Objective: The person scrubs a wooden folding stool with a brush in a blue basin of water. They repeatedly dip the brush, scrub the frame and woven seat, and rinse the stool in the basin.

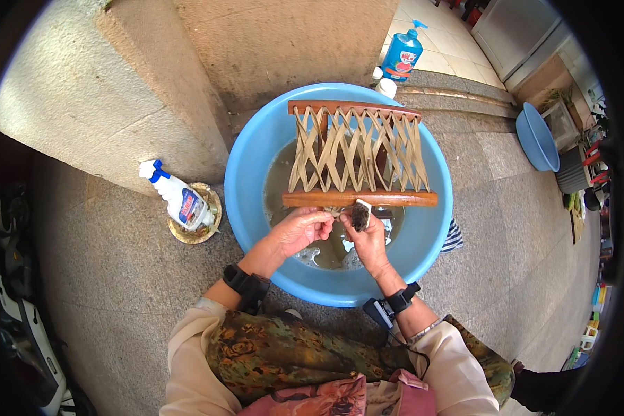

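Note:
A folding wooden stool (359,198) with a criss-crossed seat of tan straps (347,156) stands tilted in a large light-blue plastic basin (247,218). Murky water (283,169) with some suds lies in the basin under it. Just below the stool's near rail, my left hand (302,231) pinches a loose end of tan strap between thumb and finger. My right hand (368,242) grips a small scrub brush (361,216) with dark bristles and a pale back. Its fingertips are also close to the strap end; whether they hold it is hidden.
Left of the basin, a white spray bottle (184,205) with a blue-and-white head stands in a round dish (217,200). Behind are a blue pump bottle (403,54) and a white tub (386,88), near a wall corner (208,99). A striped cloth (452,238) lies at right.

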`<state>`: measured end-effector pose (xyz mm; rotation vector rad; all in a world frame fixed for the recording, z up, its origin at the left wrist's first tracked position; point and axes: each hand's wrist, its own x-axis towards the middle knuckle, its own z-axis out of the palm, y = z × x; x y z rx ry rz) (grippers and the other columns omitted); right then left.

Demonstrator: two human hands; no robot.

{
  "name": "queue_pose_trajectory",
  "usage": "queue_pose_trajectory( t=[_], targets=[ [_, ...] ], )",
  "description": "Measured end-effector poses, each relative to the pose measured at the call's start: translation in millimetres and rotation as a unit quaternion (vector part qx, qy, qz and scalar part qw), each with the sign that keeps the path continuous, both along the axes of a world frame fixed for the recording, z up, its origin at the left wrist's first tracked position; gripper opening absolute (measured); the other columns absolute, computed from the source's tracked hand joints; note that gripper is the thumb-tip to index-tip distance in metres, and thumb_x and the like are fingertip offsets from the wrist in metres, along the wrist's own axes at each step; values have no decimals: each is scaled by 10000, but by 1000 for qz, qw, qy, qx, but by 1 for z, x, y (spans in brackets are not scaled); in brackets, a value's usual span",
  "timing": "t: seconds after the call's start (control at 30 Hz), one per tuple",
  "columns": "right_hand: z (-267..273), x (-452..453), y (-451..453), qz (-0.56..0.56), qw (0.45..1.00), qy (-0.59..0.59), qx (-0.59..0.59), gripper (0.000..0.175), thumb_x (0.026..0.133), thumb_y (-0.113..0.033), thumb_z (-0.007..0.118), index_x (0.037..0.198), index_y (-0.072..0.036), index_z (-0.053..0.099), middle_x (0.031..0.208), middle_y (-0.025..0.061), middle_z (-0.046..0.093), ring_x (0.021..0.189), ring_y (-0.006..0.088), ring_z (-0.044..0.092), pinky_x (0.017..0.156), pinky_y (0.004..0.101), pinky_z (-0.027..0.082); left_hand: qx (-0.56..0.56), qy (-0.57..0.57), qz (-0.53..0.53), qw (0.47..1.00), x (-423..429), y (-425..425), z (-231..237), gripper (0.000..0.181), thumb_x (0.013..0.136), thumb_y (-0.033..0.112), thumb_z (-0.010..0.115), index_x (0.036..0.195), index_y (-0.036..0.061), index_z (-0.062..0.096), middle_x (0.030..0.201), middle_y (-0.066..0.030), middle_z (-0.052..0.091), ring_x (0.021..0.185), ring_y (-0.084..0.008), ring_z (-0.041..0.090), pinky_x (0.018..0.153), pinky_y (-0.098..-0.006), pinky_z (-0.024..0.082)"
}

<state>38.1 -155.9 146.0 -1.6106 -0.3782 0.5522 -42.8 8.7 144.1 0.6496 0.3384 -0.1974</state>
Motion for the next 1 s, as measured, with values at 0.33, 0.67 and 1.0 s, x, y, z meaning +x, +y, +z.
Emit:
queue_pose_trajectory(
  t=[0.33,0.67,1.0],
  targets=[
    [1,2,-1,18,999,-33,3,161,861,-118,695,988,-23,665,764,-42,612,671,29,510,613,209,438,-123,43,85,988,3,-6,-14,80,869,95,574,858,21,603,856,-83,612,804,-195,590,773,-320,496],
    [3,-4,10,-16,997,32,62,122,850,-122,716,939,-50,675,732,-59,602,638,8,488,557,181,402,-23,26,136,990,5,-16,-11,101,860,108,576,909,21,591,820,-74,600,730,-166,585,696,-332,514],
    [23,6,9,26,966,239,97,107,874,-105,675,924,-21,632,700,-13,570,503,30,406,439,183,283,174,-14,60,983,2,0,4,289,841,65,512,1113,-14,562,919,-79,613,838,-163,611,775,-338,520]
  ],
)
